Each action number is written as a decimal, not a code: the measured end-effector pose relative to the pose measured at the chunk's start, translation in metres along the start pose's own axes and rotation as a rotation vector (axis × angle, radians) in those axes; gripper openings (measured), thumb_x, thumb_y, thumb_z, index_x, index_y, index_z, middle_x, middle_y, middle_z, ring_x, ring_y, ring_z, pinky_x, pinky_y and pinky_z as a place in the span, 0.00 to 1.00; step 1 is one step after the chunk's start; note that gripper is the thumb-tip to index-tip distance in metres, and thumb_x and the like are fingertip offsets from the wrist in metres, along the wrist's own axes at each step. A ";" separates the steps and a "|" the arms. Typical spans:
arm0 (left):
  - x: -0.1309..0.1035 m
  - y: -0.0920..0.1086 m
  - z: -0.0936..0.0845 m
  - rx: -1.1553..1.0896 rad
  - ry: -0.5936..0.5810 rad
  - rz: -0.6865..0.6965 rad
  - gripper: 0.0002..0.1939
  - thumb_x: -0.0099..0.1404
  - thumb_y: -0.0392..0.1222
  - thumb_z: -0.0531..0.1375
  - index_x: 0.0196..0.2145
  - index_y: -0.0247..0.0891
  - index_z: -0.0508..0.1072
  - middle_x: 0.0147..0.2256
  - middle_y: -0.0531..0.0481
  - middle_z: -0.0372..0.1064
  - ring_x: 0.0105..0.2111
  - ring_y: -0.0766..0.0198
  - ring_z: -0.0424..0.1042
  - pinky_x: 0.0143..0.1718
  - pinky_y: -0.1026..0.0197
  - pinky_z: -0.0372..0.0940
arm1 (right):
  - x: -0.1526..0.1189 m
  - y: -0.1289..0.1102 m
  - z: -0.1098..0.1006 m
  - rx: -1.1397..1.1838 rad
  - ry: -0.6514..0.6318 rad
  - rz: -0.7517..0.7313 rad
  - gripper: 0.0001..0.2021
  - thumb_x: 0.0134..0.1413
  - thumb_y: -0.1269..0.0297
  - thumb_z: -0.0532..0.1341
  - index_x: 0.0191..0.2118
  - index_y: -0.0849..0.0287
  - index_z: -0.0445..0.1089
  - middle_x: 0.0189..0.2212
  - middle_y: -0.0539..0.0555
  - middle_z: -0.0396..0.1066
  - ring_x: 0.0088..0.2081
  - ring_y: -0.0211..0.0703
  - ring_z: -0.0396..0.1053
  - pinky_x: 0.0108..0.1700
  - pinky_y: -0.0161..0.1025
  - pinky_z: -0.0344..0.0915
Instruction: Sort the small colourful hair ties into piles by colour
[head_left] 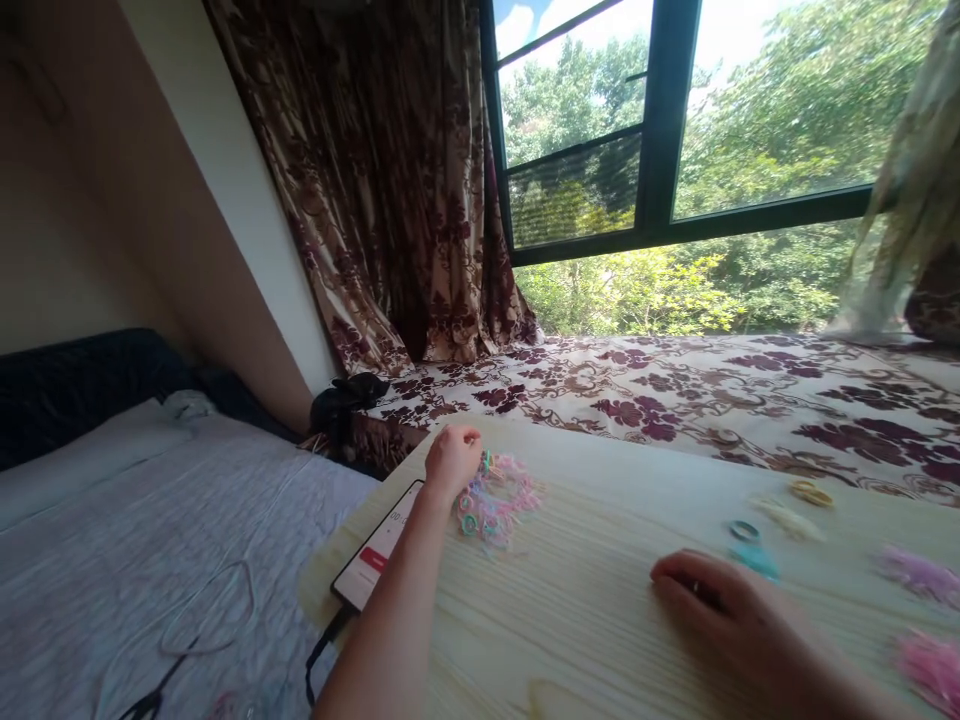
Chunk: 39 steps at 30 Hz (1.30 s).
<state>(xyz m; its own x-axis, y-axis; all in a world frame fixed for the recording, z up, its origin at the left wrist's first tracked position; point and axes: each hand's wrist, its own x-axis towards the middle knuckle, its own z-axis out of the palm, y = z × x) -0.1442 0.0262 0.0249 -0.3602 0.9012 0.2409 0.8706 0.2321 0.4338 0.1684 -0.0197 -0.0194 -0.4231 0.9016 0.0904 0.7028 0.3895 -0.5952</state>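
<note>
Daylight pours through the window point(656, 120), washed-out sky in its panes, walls left of it dim, edges stretched, tabletop point(570, 590) details below it soft.

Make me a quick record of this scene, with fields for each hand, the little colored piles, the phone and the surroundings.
left hand: at the mixed pile; grip unclear
right hand: low over the table, beside the teal pile
other piles: yellow, cream, purple, pink
phone: on the table's left side, partly behind the left forearm
surroundings: window, patterned curtain, bed
</note>
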 end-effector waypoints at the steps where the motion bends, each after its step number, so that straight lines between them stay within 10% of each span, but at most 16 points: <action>1: 0.002 -0.002 0.000 0.004 0.011 -0.014 0.14 0.61 0.38 0.52 0.41 0.36 0.74 0.43 0.42 0.70 0.42 0.60 0.67 0.42 0.63 0.60 | 0.000 0.000 0.000 -0.005 -0.003 0.002 0.16 0.50 0.53 0.52 0.30 0.53 0.73 0.30 0.54 0.77 0.32 0.49 0.72 0.34 0.39 0.65; 22: -0.017 0.018 0.012 -0.228 -0.267 0.102 0.13 0.54 0.45 0.55 0.27 0.35 0.77 0.23 0.51 0.71 0.27 0.65 0.68 0.25 0.67 0.55 | -0.001 0.002 0.001 -0.067 0.015 0.005 0.15 0.50 0.53 0.51 0.30 0.51 0.73 0.29 0.52 0.76 0.31 0.48 0.72 0.33 0.37 0.66; 29: -0.018 0.027 0.009 -0.387 -0.245 0.131 0.13 0.56 0.42 0.53 0.29 0.31 0.74 0.30 0.46 0.72 0.30 0.65 0.67 0.29 0.66 0.58 | -0.002 -0.001 0.000 -0.048 0.008 -0.019 0.15 0.51 0.54 0.51 0.29 0.53 0.73 0.29 0.53 0.76 0.30 0.47 0.72 0.33 0.36 0.65; 39: -0.062 0.075 0.025 -0.891 -0.838 0.169 0.14 0.52 0.48 0.59 0.27 0.32 0.71 0.24 0.50 0.70 0.25 0.71 0.64 0.30 0.65 0.59 | -0.001 -0.006 0.001 0.329 0.149 0.088 0.17 0.45 0.51 0.55 0.29 0.58 0.74 0.19 0.50 0.69 0.20 0.38 0.63 0.22 0.33 0.60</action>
<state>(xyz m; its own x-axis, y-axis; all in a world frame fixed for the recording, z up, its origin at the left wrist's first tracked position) -0.0480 -0.0035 0.0207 0.3458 0.9282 -0.1370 0.2355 0.0555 0.9703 0.1637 -0.0227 -0.0166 -0.2646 0.9558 0.1285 0.5008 0.2501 -0.8287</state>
